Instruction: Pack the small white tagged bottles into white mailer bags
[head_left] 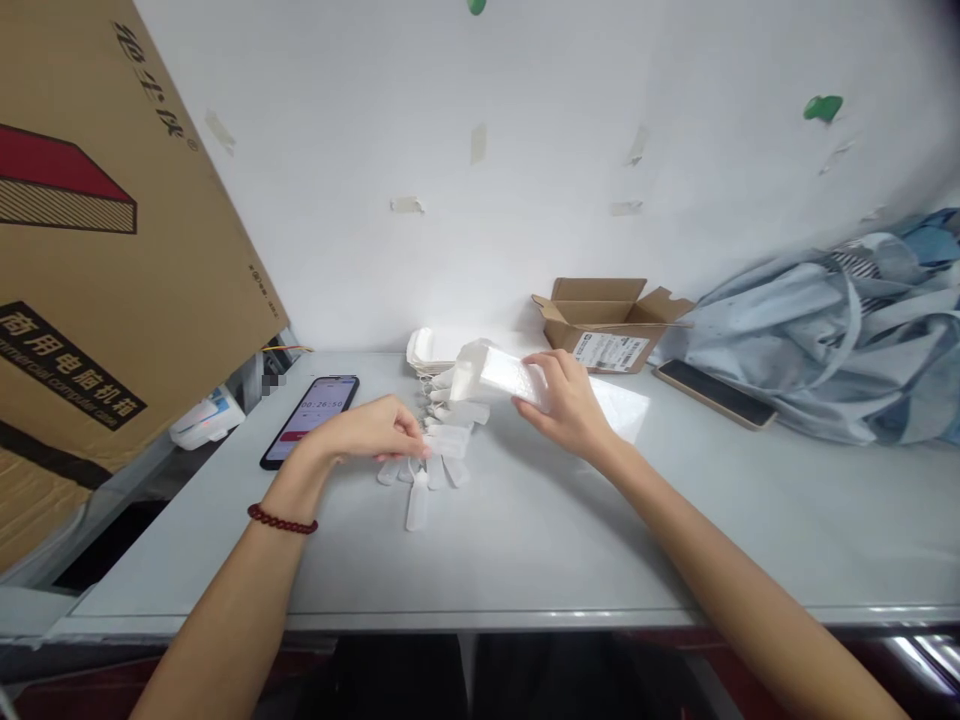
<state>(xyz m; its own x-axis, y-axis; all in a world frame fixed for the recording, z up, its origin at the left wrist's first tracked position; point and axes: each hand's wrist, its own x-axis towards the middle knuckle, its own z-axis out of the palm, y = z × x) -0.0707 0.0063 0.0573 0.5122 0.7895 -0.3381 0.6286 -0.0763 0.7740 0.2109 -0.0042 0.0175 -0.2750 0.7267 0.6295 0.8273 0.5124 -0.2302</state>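
Note:
My left hand point(371, 432) rests on the white table point(525, 540) with its fingertips pinched on a small clear plastic packet point(448, 440). Several more small clear packets point(418, 480) lie spread on the table just under and right of that hand. My right hand point(568, 402) is closed round a white foam-like block in a clear wrapper point(501, 374), held tilted a little above the table. A red bead bracelet sits on my left wrist.
A black phone point(310, 419) with a lit screen lies left of my left hand. An open cardboard box point(604, 322) stands by the wall; a dark tablet point(714, 392) and a pile of blue-grey cloth point(840, 330) lie at right. A big carton point(97, 260) leans at left.

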